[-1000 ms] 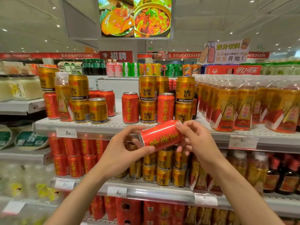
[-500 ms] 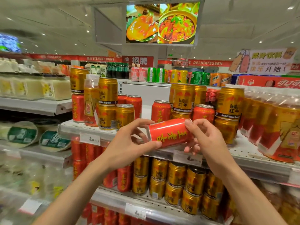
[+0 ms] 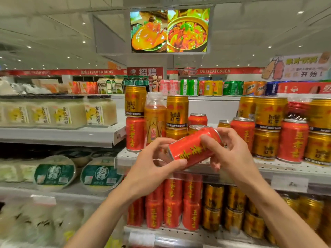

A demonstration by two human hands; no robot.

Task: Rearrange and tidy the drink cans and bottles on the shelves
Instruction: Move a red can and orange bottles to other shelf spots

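A white perforated metal shelf [image 3: 279,167] runs across the middle of the view, carrying mixed drinks at the person's chest height. On it stand tall gold metal cans [image 3: 270,113] stacked two high, some resting on red cans, with more gold cans in a second stack at the left [image 3: 177,111]. Among them are upright red cans with yellow characters [image 3: 292,140], one at the far left [image 3: 135,134] bearing a gold can on its lid. Between the left stacks stands a clear plastic bottle of orange drink with a yellow label [image 3: 155,119], upright and touching its neighbours. Below the shelf, a lower shelf holds rows of red cans [image 3: 172,203] beside rows of gold cans [image 3: 232,212]. To the left, a separate white shelf [image 3: 59,135] carries pale jars with yellow labels.

In front of the perforated shelf, held in the air just above its front edge, is a red metal drink can with yellow characters [image 3: 194,147], tilted so its top points up and to the right. The left hand [image 3: 152,169] grips its lower end between thumb and curled fingers. The right hand [image 3: 231,154] grips the upper end, fingers wrapped over the rim.
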